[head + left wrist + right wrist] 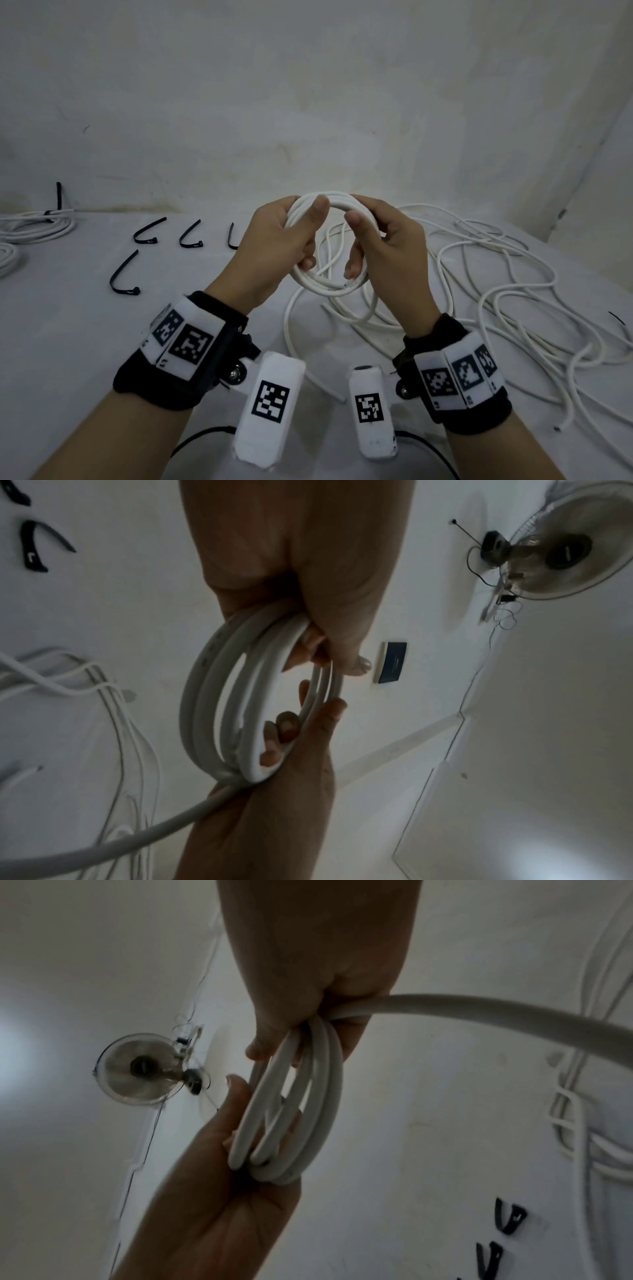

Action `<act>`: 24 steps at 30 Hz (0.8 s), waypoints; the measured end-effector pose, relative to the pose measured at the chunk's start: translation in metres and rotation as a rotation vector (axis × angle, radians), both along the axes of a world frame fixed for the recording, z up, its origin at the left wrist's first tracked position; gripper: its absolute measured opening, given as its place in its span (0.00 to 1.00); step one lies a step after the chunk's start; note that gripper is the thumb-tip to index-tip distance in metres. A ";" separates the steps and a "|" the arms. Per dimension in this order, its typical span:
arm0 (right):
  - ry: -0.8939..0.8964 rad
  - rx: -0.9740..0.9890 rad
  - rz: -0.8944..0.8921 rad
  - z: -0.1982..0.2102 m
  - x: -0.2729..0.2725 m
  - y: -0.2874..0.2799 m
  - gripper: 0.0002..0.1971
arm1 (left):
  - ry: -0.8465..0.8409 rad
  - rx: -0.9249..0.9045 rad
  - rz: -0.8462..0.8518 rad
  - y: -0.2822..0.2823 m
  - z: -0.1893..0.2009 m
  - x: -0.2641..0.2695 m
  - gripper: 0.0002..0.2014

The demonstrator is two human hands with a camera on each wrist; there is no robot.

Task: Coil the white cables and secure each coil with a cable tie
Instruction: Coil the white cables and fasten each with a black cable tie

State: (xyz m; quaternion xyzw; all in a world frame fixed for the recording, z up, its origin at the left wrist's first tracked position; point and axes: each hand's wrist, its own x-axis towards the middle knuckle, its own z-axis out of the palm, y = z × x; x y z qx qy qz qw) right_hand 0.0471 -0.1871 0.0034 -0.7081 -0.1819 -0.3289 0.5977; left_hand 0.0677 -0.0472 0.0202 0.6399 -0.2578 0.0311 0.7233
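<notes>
Table (85,342): pale grey surface set against a pale wall; carries all items below.
Loose cable (513,308): white, sprawled in tangled loops over the right half of the table, running from near the right edge in under the hands.
Tied coil (37,226): white, lies at the far left of the table with a black tie standing up from it; a second white coil shows partly at the left edge, just nearer.
Coil (329,287): white, several turns, held upright above the table between both hands, over the loose cable. A strand leaves it at the right hand and trails off toward the table, as the right wrist view shows.
Left hand (274,246): curled round the coil's left side, thumb pressed over the top of the turns, fingers wrapped behind. Left wrist view confirms the turns (219,696) bunched in the grip.
Right hand (383,240): curled round the coil's right side, thumb on the inner face, fingers hooked through the ring. Right wrist view shows the turns (291,1110) gathered in the fist.
Ties (123,274): four black, bent, lying loose on the table left of the hands, three in a row and one nearer; apart from both coils.
Fan (561,547): mounted on the wall, seen in both wrist views.
</notes>
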 end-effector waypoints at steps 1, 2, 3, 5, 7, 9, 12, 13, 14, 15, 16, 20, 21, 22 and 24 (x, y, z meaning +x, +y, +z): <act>0.040 0.027 0.031 0.001 0.000 0.000 0.15 | 0.016 -0.014 -0.017 0.000 0.000 -0.001 0.14; 0.080 0.051 0.062 0.001 0.000 -0.001 0.18 | 0.026 -0.028 -0.026 -0.001 -0.001 -0.001 0.13; 0.120 0.080 0.100 0.001 0.000 -0.001 0.20 | 0.032 -0.036 -0.023 -0.001 -0.001 -0.001 0.14; 0.204 0.156 0.206 0.001 0.000 0.000 0.20 | 0.035 -0.039 0.017 -0.002 -0.002 0.000 0.16; 0.294 0.245 0.329 0.002 -0.001 0.001 0.18 | 0.020 -0.031 0.064 -0.003 -0.004 0.001 0.21; 0.396 0.324 0.457 0.002 -0.001 0.001 0.17 | 0.012 -0.024 0.094 -0.004 -0.004 0.001 0.27; 0.532 0.411 0.606 0.006 -0.002 -0.002 0.17 | 0.021 -0.014 0.116 -0.006 -0.005 0.001 0.22; 0.574 0.437 0.642 0.007 -0.003 -0.003 0.18 | 0.023 -0.015 0.123 -0.007 -0.005 0.000 0.21; 0.618 0.465 0.682 0.009 -0.003 -0.005 0.19 | 0.022 -0.018 0.126 -0.008 -0.006 0.000 0.21; 0.657 0.493 0.727 0.010 -0.003 -0.006 0.21 | 0.018 -0.016 0.126 -0.008 -0.006 -0.001 0.22; 0.687 0.512 0.763 0.011 -0.003 -0.007 0.23 | 0.012 -0.011 0.128 -0.009 -0.007 -0.001 0.22; 0.698 0.471 0.616 0.015 -0.008 -0.005 0.25 | -0.023 0.013 0.139 -0.011 -0.008 -0.002 0.20; 0.679 0.451 0.546 0.016 -0.009 -0.003 0.25 | -0.034 0.030 0.141 -0.011 -0.008 -0.001 0.20; 0.656 0.433 0.486 0.016 -0.010 -0.001 0.25 | -0.043 0.053 0.139 -0.010 -0.008 -0.001 0.20; 0.623 0.435 0.407 0.016 -0.009 0.002 0.25 | -0.043 0.094 0.107 -0.007 -0.006 -0.001 0.17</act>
